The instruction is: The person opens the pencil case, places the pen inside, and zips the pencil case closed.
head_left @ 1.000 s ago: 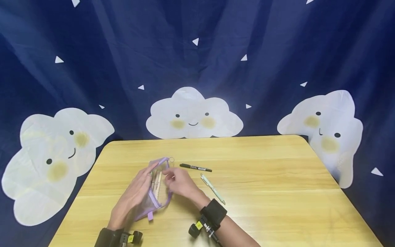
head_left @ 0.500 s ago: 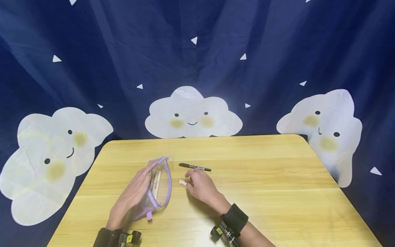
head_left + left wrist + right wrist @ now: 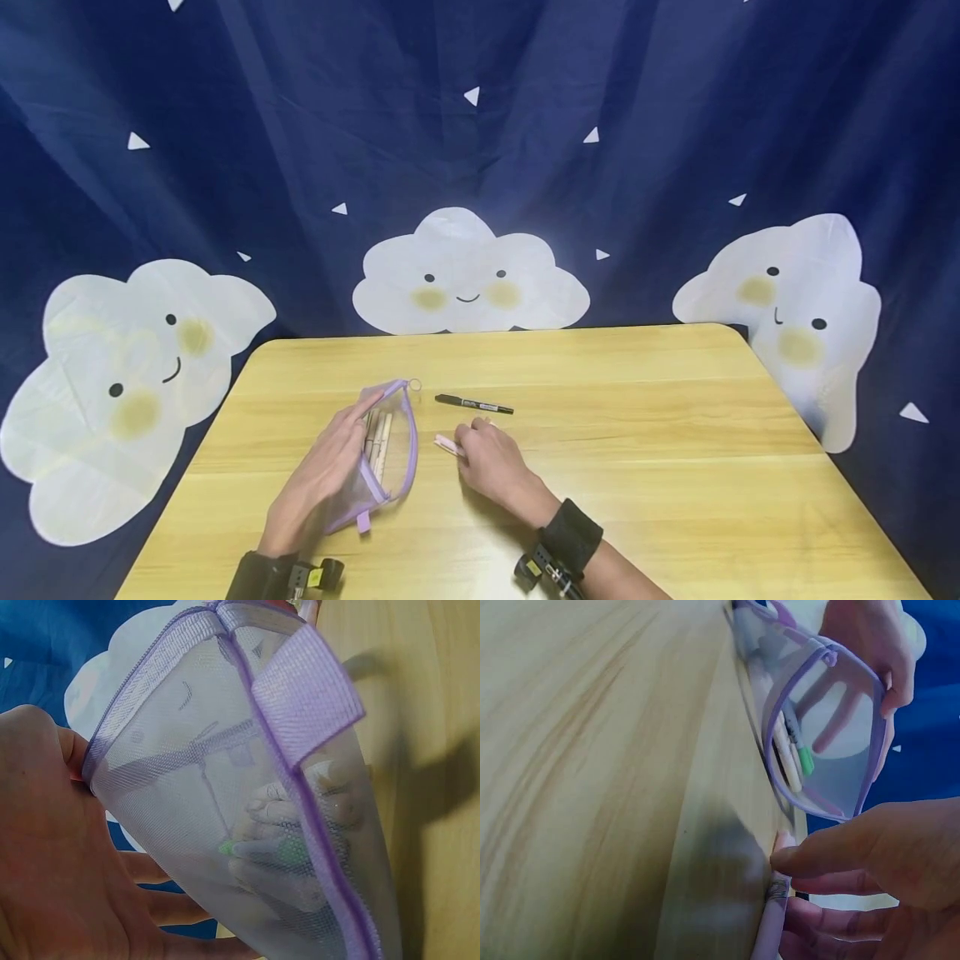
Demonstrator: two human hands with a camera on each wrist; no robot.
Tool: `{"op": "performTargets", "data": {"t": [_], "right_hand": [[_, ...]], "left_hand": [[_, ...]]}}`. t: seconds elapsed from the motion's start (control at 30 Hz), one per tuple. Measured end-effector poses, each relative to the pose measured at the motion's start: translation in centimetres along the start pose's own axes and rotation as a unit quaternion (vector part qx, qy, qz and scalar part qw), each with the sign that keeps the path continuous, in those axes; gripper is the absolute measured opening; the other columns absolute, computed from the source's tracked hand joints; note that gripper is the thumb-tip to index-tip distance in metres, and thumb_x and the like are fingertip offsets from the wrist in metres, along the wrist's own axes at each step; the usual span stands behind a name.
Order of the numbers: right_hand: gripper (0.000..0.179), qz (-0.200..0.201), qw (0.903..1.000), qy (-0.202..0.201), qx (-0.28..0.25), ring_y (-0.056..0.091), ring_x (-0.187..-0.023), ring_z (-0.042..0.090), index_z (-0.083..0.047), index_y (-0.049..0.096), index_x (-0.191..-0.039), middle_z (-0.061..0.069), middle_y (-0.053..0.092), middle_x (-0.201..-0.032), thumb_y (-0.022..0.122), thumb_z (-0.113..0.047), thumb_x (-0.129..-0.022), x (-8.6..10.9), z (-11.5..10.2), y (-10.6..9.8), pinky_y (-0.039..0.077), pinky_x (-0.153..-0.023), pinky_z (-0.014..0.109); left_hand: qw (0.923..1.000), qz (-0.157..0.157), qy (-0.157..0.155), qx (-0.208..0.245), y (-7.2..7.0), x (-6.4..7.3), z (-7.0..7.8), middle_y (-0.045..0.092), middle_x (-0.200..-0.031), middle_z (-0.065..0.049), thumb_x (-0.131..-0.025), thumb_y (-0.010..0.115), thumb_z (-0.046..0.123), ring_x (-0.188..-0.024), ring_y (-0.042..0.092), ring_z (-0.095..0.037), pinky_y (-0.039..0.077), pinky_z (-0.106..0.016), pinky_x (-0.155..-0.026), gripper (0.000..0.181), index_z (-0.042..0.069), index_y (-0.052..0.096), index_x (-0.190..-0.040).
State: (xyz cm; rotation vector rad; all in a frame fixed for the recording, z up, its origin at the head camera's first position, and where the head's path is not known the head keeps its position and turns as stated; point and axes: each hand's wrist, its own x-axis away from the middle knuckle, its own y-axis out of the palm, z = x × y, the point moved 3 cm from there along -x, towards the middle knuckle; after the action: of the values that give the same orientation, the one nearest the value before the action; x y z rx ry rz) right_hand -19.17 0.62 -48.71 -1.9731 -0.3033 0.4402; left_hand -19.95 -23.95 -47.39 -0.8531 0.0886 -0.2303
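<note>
Fingers (image 3: 840, 883) (right) on pink pen (image 3: 768, 930)

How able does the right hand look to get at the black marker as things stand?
Probably yes: the black marker lies on the tabletop just beyond the right hand, with nothing visibly blocking the way. That hand's grip is on a pink pen, though, so it would likely need freeing first.

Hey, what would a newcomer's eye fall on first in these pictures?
Probably the three white cartoon clouds across the dark blue backdrop behind the table. Next might come the purple-edged mesh pouch on the table's left side, held by the left hand, with pens inside. To its right, the right hand pinches a pink pen, with a black marker just beyond.
</note>
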Motion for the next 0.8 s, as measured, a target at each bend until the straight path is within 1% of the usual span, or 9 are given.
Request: {"op": "performTargets", "data": {"t": [0.13, 0.27, 0.4, 0.5, 0.6, 0.67, 0.8], "right_hand": [[0.009, -0.003, 0.9999, -0.004, 0.013, 0.045, -0.063, 0.011, -0.006, 0.071, -0.087, 0.001, 0.057, -0.074, 0.078, -0.002, -0.084, 0.1, -0.2, 0.1, 0.041, -0.052, 0.020], [0.010, -0.004, 0.9997, -0.003, 0.025, 0.044, -0.061, 0.011, -0.007, 0.070, -0.085, 0.000, 0.056, -0.073, 0.078, -0.001, -0.084, 0.2, -0.2, 0.3, 0.040, -0.051, 0.021], [0.010, 0.001, 0.9998, -0.004, 0.017, 0.044, -0.060, 0.010, -0.007, 0.070, -0.084, -0.001, 0.056, -0.072, 0.078, -0.001, -0.083, 0.3, -0.2, 0.2, 0.040, -0.051, 0.020], [0.010, 0.010, 0.9999, 0.000, -0.007, 0.046, -0.061, 0.010, -0.005, 0.072, -0.087, 0.000, 0.058, -0.073, 0.076, 0.002, -0.081, 0.2, 0.0, -0.2, 0.041, -0.051, 0.020], [0.017, 0.020, 0.9995, 0.009, -0.022, 0.049, -0.062, 0.010, -0.004, 0.074, -0.093, 0.001, 0.061, -0.076, 0.073, 0.004, -0.078, 0.1, 0.2, -0.7, 0.042, -0.051, 0.021], [0.022, 0.020, 0.9993, 0.022, -0.023, 0.050, -0.063, 0.010, -0.005, 0.075, -0.099, 0.001, 0.061, -0.078, 0.072, 0.003, -0.078, 0.0, 0.5, -1.0, 0.042, -0.050, 0.022], [0.027, 0.015, 0.9990, 0.042, -0.011, 0.050, -0.063, 0.010, -0.009, 0.076, -0.107, 0.000, 0.062, -0.080, 0.074, -0.003, -0.081, -0.1, 1.0, -1.1, 0.040, -0.048, 0.023]], "left_hand": [[1.0000, 0.000, -0.005, 0.002, 0.0, 0.1, -0.1, 0.028, -0.164, -0.021, -0.112, 0.019, 0.028, -0.148, 0.029, -0.046, 0.022, -0.073, -0.114, 0.053, 0.025, 0.028, -0.164], [1.0000, 0.003, -0.002, 0.003, 0.0, 0.1, -0.2, 0.029, -0.164, -0.021, -0.112, 0.018, 0.029, -0.148, 0.029, -0.045, 0.021, -0.073, -0.114, 0.053, 0.025, 0.029, -0.164], [0.9999, 0.007, 0.015, -0.004, 0.0, 0.1, 0.0, 0.032, -0.163, -0.022, -0.112, 0.019, 0.025, -0.147, 0.031, -0.045, 0.023, -0.072, -0.114, 0.053, 0.022, 0.031, -0.163], [0.9998, 0.008, 0.019, -0.006, 0.0, 0.1, 0.1, 0.032, -0.162, -0.023, -0.112, 0.020, 0.024, -0.146, 0.032, -0.046, 0.024, -0.072, -0.114, 0.052, 0.020, 0.031, -0.163], [0.9999, 0.007, 0.013, -0.001, -0.1, 0.1, 0.1, 0.032, -0.162, -0.023, -0.112, 0.020, 0.025, -0.147, 0.031, -0.047, 0.023, -0.072, -0.114, 0.053, 0.022, 0.031, -0.163], [0.9999, 0.007, 0.011, 0.001, -0.1, 0.1, 0.1, 0.031, -0.163, -0.022, -0.112, 0.020, 0.026, -0.147, 0.031, -0.047, 0.023, -0.072, -0.115, 0.053, 0.022, 0.030, -0.163], [0.9996, 0.011, 0.025, 0.000, -0.1, 0.2, 0.1, 0.033, -0.162, -0.022, -0.112, 0.021, 0.024, -0.147, 0.032, -0.046, 0.024, -0.071, -0.115, 0.052, 0.020, 0.032, -0.163]]}}
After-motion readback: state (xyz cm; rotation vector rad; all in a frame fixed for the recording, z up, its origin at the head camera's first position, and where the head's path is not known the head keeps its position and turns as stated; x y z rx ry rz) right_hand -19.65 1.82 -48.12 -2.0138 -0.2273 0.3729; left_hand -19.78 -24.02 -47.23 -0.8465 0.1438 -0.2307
